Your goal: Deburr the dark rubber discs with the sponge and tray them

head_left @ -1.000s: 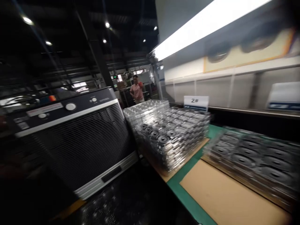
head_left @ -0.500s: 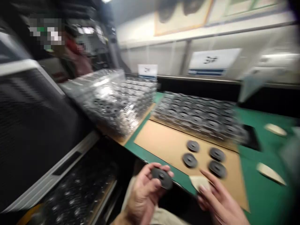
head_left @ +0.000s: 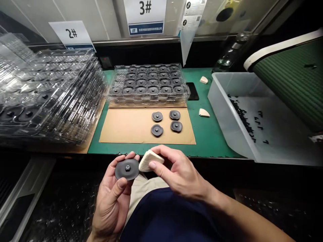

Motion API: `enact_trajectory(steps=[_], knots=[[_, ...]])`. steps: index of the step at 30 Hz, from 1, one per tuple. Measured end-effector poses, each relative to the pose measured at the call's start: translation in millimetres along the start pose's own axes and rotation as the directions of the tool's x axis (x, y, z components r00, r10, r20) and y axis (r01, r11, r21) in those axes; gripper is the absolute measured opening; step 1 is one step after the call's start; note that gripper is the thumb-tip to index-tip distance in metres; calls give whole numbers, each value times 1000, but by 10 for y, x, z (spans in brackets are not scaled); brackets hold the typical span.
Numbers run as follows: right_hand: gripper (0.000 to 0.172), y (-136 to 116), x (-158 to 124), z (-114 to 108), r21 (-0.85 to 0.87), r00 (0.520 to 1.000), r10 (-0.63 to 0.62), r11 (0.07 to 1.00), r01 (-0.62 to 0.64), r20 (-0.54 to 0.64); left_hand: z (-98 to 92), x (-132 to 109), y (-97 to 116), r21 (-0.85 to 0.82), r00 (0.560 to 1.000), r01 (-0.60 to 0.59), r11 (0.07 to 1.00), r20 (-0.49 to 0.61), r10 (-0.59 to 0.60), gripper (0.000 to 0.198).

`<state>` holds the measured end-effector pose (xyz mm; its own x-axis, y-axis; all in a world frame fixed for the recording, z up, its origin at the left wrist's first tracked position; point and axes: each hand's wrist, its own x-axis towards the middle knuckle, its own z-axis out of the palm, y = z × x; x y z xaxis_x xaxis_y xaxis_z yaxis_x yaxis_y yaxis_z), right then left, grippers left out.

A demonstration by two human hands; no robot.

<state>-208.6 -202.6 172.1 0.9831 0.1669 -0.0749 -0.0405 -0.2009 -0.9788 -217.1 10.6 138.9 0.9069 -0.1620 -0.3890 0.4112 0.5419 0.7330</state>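
Where the two hands meet: one dark grey round disc with a raised hub (head_left: 128,174) sits in the left hand (head_left: 111,200), and one cream wedge-shaped soft pad (head_left: 150,162) sits in the right hand (head_left: 186,174).
Loose discs on board: four dark grey discs (head_left: 157,116), in two pairs, on the right half of the flat brown cardboard sheet (head_left: 126,124).
Clear plastic tray (head_left: 149,99): 21 discs; six in the front row, five in each of three rows behind.
Spare pads: two cream wedges (head_left: 204,113), well apart on the green table mat (head_left: 205,136).
Signs: two white cards, "2#" (head_left: 71,33) and "3#" (head_left: 145,16).
Single items: one black flat rectangular device (head_left: 193,91), partly hidden by the tray; one clear bottle (head_left: 227,57).
Left stack: clear plastic trays (head_left: 83,104); layers too crowded to count.
Translucent white bin (head_left: 228,119): small black parts (head_left: 243,117), overlapping, not countable.
Open room: bare left half of the cardboard; bare mat between cardboard and bin. Both hands lie on the near side of the mat's front edge, above the lap.
Left grip: thumb on the disc's near rim, fingers behind, tips beyond its far edge; hub uncovered.
Right grip: wedge pinched between thumb and fingers, its narrow end at the disc's right rim; contact cannot be confirmed.
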Motion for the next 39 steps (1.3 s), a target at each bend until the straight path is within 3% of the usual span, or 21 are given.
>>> enact_trajectory(steps=[4,9,17,24,30,34,39], knots=[[4,-60,9,29,-225,978,-205,951,210,49,27,-21,17,35,1000,-15,999,-2,15,50],[9,-87,-34,79,-292,956,-280,910,293,87,42,-43,25,70,999,-42,997,-21,44,54],[10,-118,-48,115,-279,958,-285,919,277,15,49,-51,32,59,999,-51,997,-4,52,57],[10,-121,-93,139,-300,946,-325,903,308,-7,47,-40,17,29,994,-76,997,84,73,52],[10,-110,-123,161,-282,959,-284,919,275,10,40,-48,9,65,994,-76,995,87,71,56],[4,-100,-143,187,-334,962,-266,914,231,-62,58,-47,11,90,994,-95,991,57,90,60],[4,-107,-166,189,-237,971,-236,947,219,-47,92,-32,29,87,996,-88,992,29,86,61]])
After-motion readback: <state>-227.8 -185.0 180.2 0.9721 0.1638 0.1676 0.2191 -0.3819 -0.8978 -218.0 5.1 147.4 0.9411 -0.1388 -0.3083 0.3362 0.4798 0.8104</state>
